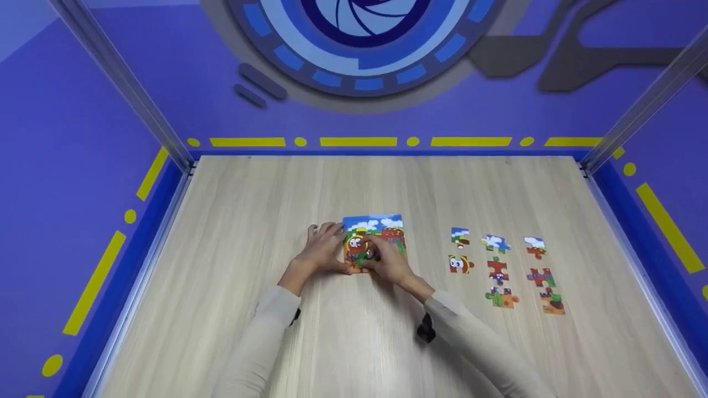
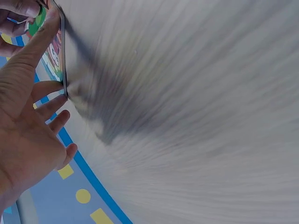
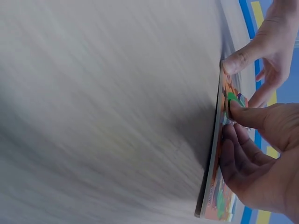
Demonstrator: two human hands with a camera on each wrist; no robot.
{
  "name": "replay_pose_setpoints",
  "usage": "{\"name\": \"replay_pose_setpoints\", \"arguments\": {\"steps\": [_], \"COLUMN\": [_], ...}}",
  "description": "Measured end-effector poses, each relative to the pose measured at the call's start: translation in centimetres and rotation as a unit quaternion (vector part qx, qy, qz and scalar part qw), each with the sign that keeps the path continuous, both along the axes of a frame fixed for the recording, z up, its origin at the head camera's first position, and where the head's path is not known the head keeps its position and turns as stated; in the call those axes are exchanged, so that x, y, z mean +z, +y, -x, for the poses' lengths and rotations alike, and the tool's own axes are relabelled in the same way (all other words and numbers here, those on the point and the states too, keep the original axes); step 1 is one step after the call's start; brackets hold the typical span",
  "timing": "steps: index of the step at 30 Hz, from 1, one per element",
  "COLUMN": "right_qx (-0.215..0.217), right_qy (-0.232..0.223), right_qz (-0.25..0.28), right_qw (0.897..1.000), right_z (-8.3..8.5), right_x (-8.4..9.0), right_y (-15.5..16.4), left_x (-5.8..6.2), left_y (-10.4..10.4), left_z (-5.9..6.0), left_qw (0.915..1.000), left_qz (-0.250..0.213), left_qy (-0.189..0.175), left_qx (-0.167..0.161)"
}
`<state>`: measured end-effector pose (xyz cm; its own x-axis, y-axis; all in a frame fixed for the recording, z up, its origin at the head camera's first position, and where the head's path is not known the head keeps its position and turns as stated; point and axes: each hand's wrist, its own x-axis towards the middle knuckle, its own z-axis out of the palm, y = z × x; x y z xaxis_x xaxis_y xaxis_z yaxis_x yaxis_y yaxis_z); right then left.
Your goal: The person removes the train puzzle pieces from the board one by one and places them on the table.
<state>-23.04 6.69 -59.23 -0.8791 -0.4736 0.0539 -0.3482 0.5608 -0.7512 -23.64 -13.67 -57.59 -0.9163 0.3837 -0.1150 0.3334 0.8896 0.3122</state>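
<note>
Steady the puzzle board point(image 1: 375, 239) at mid-table with the spread, flat-fingered left hand point(image 1: 322, 251) against its left edge while pinching a puzzle piece point(image 3: 232, 99) with the right hand point(image 1: 389, 260), lifting gently.

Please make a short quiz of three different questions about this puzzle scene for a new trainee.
1. True or false: the loose cardboard puzzle pieces lie to the left of the colourful puzzle board.
2. How many loose pieces lie on the light wooden table?
3. Which hand steadies the board's edge? A) left hand B) right hand

Key: 1 false; 2 eight; 3 A, with the right hand's fingers on the picture.
</note>
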Motion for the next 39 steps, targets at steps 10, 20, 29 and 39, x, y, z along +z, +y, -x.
{"name": "replay_pose_setpoints", "arguments": {"steps": [10, 20, 29, 39], "right_qx": [-0.005, -0.026, -0.026, -0.011], "right_qy": [-0.032, -0.077, -0.122, -0.108], "right_qz": [0.08, 0.107, 0.112, 0.086], "right_qw": [0.996, 0.991, 0.986, 0.99], "right_z": [-0.5, -1.3, -2.0, -3.7], "right_x": [0.2, 1.8, 2.6, 2.5], "right_y": [0.9, 4.5, 8.9, 13.3], "left_x": [-0.1, 0.1, 0.2, 0.0], "left_y": [-0.1, 0.1, 0.4, 0.5], "left_z": [-0.1, -0.2, -0.2, -0.1], "left_qw": [1.0, 0.9996, 0.9997, 0.9998], "left_qz": [0.001, -0.003, -0.005, -0.006], "left_qy": [-0.009, -0.022, -0.02, -0.014], "left_qx": [0.002, 0.018, 0.016, 0.011]}}
